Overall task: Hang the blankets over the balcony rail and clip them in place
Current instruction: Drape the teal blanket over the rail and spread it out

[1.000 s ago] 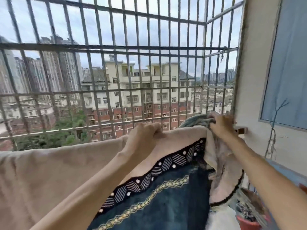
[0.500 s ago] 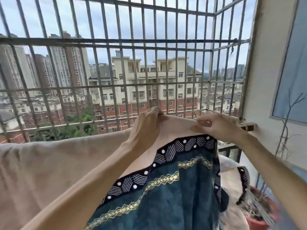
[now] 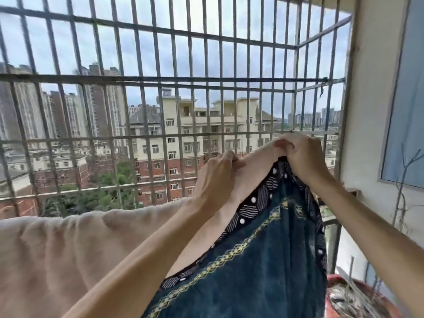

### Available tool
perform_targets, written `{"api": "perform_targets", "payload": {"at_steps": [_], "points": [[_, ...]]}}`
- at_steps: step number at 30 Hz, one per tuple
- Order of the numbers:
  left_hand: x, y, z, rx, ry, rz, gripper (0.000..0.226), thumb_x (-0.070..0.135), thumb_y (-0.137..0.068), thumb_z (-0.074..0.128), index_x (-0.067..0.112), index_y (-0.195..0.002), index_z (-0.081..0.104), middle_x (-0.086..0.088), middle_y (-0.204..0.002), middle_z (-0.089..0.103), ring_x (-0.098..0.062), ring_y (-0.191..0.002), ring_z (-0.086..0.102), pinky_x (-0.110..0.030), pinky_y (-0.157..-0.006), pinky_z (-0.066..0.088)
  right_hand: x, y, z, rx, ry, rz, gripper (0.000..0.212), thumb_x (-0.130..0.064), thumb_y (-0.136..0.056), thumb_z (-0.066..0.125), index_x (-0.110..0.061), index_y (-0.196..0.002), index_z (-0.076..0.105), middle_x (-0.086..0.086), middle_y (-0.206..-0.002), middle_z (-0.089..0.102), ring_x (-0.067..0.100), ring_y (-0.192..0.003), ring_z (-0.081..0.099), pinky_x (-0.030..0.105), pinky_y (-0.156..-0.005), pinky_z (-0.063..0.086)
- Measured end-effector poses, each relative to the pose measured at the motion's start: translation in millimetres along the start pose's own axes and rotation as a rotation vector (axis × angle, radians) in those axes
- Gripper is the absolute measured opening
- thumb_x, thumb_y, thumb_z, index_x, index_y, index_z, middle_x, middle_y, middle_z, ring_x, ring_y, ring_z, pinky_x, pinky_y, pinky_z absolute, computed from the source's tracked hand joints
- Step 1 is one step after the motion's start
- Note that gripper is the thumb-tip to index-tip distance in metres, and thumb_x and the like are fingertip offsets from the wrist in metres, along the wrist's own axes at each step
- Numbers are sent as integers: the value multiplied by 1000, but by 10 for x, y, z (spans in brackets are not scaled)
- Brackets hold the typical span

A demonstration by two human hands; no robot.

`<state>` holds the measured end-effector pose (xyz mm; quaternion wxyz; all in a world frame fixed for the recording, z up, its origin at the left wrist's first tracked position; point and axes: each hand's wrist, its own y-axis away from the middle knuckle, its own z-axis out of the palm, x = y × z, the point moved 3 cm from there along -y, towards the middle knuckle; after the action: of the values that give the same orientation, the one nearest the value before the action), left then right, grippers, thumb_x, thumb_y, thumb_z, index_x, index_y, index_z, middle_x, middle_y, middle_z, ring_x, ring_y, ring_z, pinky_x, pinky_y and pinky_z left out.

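A blanket (image 3: 263, 255) with a dark teal patterned face and a beige back (image 3: 57, 249) hangs along the balcony rail, which the cloth hides at the left. My left hand (image 3: 215, 177) grips the blanket's beige upper edge. To its right my right hand (image 3: 300, 157) pinches the blanket's corner and holds it up above rail height. Between the two hands the edge is stretched and rises to the right. No clip is in view.
A metal window grille (image 3: 160, 88) closes the balcony straight ahead, with city buildings beyond. A white wall (image 3: 367, 111) and a blue window pane (image 3: 408, 111) stand at the right. A red pot (image 3: 339, 292) with dry twigs sits at the lower right.
Both hands have lifted the blanket's right corner off the rail and raised it. My right hand moved from a bunched fold at the rail's end to the lifted corner.
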<state>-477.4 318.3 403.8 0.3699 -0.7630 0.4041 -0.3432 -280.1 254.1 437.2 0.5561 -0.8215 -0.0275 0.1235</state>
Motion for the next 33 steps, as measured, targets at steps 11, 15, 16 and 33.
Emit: {"api": "perform_targets", "payload": {"at_steps": [11,15,16,33], "points": [[-422,-353,-1245,194,-6,-40,17,18,-100,53,4,-97,62,1,-75,58,-1,-48,46,-14,-44,44,-1138,-1028,322,34,-104,-104,23,-13,-96,53,-7,-101,74,10,-95,73,22,-87,68,32,-82,52],[-764,-286,-1648,123,-97,-67,17,21,-99,54,7,-96,63,4,-72,61,0,-49,53,-18,-47,49,-1511,-1063,583,-71,-156,-93,23,-17,-97,52,-9,-101,74,2,-95,71,16,-88,65,27,-83,49],[-868,-215,-1676,88,-117,-79,17,22,-99,55,7,-95,63,3,-72,62,-2,-48,54,-18,-46,49,-1555,-987,654,-115,-206,-94,21,-20,-96,54,-11,-100,73,-1,-93,70,12,-86,65,25,-85,49],[-1353,493,-1478,-511,-575,-116,32,0,-87,62,32,-90,68,8,-105,54,-7,-94,54,-15,-62,42,-665,675,561,-648,-266,57,40,-54,-73,65,-32,-106,65,-24,-104,61,-10,-96,56,16,-86,45]]}}
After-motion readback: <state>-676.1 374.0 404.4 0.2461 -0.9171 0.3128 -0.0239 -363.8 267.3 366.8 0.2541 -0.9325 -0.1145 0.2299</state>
